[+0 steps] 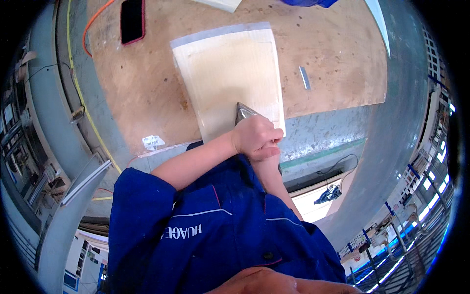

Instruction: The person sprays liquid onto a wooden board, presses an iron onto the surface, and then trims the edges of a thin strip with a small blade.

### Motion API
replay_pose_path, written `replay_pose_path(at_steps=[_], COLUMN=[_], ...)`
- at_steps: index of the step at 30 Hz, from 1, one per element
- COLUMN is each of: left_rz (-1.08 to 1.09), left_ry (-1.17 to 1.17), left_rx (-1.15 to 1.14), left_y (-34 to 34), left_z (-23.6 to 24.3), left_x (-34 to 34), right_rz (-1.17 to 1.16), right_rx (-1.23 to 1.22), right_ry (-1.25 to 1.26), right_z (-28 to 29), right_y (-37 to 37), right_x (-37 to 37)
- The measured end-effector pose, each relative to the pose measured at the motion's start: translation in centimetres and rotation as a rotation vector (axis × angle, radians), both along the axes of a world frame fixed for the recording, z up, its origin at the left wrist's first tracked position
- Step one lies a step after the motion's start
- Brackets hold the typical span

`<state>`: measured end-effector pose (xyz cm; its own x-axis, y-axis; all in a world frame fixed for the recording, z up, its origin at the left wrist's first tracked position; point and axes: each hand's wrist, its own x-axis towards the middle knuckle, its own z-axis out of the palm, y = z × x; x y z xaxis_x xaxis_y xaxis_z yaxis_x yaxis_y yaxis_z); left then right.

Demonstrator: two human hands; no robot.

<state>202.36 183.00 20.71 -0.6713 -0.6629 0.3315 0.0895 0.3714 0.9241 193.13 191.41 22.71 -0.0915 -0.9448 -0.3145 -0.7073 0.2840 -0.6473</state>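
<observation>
The left hand (253, 131) is clenched on the pointed metal tool (245, 113), over the pale sheet (227, 73); of the right hand (267, 153), partly covered, the grip cannot be told.

Sheet (227, 73) flat on desk (338, 83), mid-field. Phone (132, 22) left of sheet's far end; cord (87, 30) left of phone. Small strip (305, 78) right of sheet. Paper scrap (153, 142) near-left, by desk's near edge. Pointed tool (245, 113) over sheet's near part.
</observation>
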Motion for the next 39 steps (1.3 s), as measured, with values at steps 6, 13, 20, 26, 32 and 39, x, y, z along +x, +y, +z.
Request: replay_pose_path(at_steps=[6,13,20,26,32,39], left_rz=[-0.046,-0.056,-0.163,-0.044,0.004,0.020], left_ry=[0.019,0.068,-0.065,-0.107,-0.133,-0.174], left_rx=[0.010,-0.035,0.038,0.116,0.107,0.090], left_y=[-0.8,-1.4,-2.7,-2.9,-2.1,-1.5], left_z=[0.0,-0.5,-0.4,0.5,0.8,1.1], left_x=[-3.3,-7.1,-9.6,-7.0,-3.9,-0.3], right_rz=[-0.044,-0.154,-0.125,-0.092,-0.077,0.006], right_rx=[0.045,0.014,-0.078,0.056,0.184,0.202], right_ry=[-0.022,-0.132,-0.024,-0.060,-0.048,-0.042], right_z=[-0.3,-0.3,-0.7,1.1,1.7,1.8], right_y=[0.0,-0.4,-1.3,-2.4,-1.8,-1.9], right_x=[-3.0,-5.9,-7.7,-5.9,-2.9,0.3])
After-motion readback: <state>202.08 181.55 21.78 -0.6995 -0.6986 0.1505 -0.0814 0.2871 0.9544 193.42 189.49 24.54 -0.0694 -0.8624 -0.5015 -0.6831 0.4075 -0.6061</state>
